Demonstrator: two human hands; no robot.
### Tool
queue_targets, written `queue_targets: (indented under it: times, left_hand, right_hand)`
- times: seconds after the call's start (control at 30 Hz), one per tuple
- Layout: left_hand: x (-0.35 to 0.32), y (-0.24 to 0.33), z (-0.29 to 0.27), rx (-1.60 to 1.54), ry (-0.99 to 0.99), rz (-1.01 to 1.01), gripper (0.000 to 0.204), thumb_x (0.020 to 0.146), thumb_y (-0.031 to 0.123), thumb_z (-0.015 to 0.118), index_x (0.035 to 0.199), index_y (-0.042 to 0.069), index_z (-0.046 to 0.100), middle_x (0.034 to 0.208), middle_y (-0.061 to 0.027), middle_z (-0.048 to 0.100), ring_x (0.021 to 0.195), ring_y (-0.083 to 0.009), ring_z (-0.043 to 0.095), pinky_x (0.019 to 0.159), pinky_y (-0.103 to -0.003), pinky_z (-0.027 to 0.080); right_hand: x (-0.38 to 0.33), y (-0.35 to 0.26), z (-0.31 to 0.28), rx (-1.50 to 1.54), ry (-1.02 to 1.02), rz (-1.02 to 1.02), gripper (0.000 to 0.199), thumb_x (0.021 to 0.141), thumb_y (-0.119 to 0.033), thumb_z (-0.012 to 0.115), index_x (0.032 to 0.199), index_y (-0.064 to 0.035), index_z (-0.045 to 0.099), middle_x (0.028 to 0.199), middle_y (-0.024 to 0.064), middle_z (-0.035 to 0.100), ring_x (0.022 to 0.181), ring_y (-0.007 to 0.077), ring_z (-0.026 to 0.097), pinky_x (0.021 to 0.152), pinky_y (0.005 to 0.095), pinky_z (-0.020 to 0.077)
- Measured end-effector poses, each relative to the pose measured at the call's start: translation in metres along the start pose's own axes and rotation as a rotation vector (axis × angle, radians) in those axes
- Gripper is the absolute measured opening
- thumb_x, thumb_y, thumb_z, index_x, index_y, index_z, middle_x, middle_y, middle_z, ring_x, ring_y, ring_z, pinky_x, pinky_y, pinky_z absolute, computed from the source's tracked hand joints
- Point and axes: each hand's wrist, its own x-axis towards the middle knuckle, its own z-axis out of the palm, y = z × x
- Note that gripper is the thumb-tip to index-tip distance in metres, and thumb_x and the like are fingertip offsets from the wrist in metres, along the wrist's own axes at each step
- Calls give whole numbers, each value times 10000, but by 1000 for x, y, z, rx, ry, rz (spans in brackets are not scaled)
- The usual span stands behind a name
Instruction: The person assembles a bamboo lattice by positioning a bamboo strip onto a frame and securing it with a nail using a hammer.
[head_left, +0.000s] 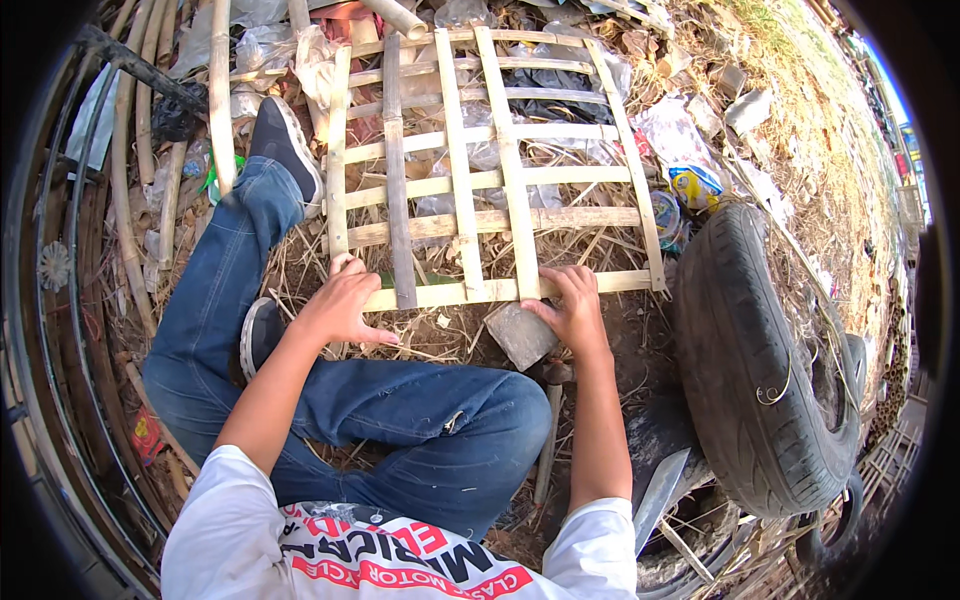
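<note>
two hands rest on the near edge of a bamboo lattice [490, 165], a grid of pale split slats lying flat on the littered ground in front of the seated person. the left hand [343, 305] lies palm down at the lattice's near left corner, fingers curled loosely over the end of the lowest crosswise slat [510, 288], thumb stretched along it; it presses rather than grips. the right hand [572, 305] sits further right on the same slat, fingers bent over its top edge beside an upright slat, not closed around anything.

just below that slat, between the hands, a grey stone block [520, 335] lies on the dirt, touching the right hand's thumb side. the person's legs in blue jeans [400, 410] fold under the arms, the left one stretched beside the lattice with a dark shoe [285, 140] at its far end. a worn black tyre [755, 370] lies to the right, a broad metal blade [657, 495] near it by the right elbow. bamboo poles [220, 90] and plastic scraps lie at the upper left.
</note>
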Motion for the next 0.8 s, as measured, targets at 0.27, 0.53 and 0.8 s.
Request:
queue_targets:
  times: [0.27, 0.53, 0.8]
  left_hand:
    - [2, 6, -5, 29, -36, -6, 821, 549, 709, 764, 859, -31, 589, 869, -189, 528, 995, -360, 478, 1075, -475, 270]
    - [0, 9, -17, 50, -32, 12, 808, 551, 726, 755, 837, -11, 586, 841, -195, 532, 996, -361, 489, 1084, -487, 257]
    - [13, 5, -42, 128, 3, 2, 800, 558, 723, 749, 841, -7, 583, 834, -181, 548, 987, -347, 509, 1086, -500, 245]
  right_hand:
    - [-1, 4, 0, 8, 30, -29, 507, 633, -295, 847, 1024, -29, 664, 993, 117, 667, 954, 324, 582, 890, 423, 454]
    - [-4, 8, 4, 30, 34, 7, 500, 639, -288, 850, 1026, -26, 670, 1010, 127, 665, 966, 327, 581, 876, 420, 472]
    - [15, 11, 6, 81, -2, 60, 476, 655, -275, 852, 1023, -34, 672, 992, 132, 670, 999, 333, 578, 898, 425, 468]
